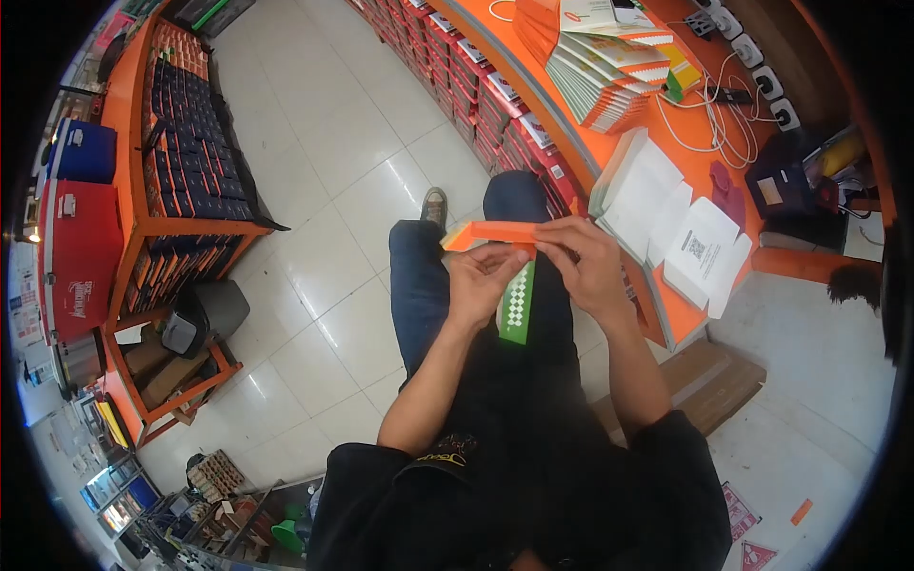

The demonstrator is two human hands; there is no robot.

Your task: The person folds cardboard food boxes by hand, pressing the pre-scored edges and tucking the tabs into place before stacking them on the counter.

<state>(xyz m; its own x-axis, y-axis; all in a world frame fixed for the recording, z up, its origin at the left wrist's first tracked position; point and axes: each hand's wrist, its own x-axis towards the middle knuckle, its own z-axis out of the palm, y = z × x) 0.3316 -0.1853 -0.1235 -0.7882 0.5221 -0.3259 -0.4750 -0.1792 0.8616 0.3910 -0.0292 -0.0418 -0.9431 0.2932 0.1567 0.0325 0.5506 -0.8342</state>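
Shop floor with orange fixtures and stacked stock

An orange counter [609, 152] curves along the right, carrying a fanned stack of flat cartons [609, 71], white sheets [657, 195], one with a QR code [702, 249], and tangled white cables [709, 119] running to wall sockets [762, 71]. Rows of boxes [476, 86] line the counter's front. Across the white tiled floor [333, 190] stands an orange shelf unit [186, 162] filled with dark boxes, a red cooler [81, 257] and a blue one [81, 152] beside it.

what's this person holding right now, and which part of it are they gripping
A flat orange cardboard box with a green checkered flap. The left hand grips its underside near the middle; the right hand pinches its right end.
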